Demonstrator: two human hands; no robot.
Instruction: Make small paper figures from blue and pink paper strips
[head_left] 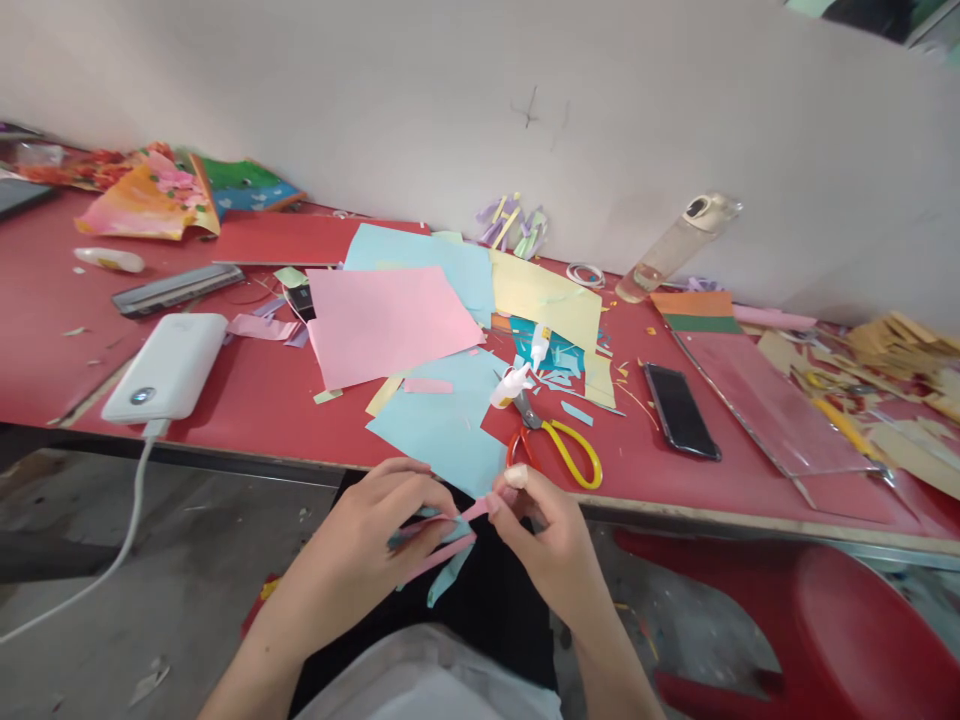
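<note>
Over my lap, in front of the table edge, my left hand (390,525) is closed around a bundle of pink and blue paper strips (450,580). My right hand (540,530) pinches the end of a pink paper strip (477,508) that reaches across from the bundle. Just beyond my hands, on the red table, lie scissors (571,455) with one yellow and one red handle. Two small white glue bottles (511,386) rest by the blades. Blue paper (442,430) and a pink sheet (390,325) lie behind my left hand.
A white power bank (169,365) with a cable (135,530) hanging off the edge sits at left, near a stapler (178,290). At right are a phone (681,410), a tilted clear bottle (675,250) and paper scraps. A red stool (870,620) stands below.
</note>
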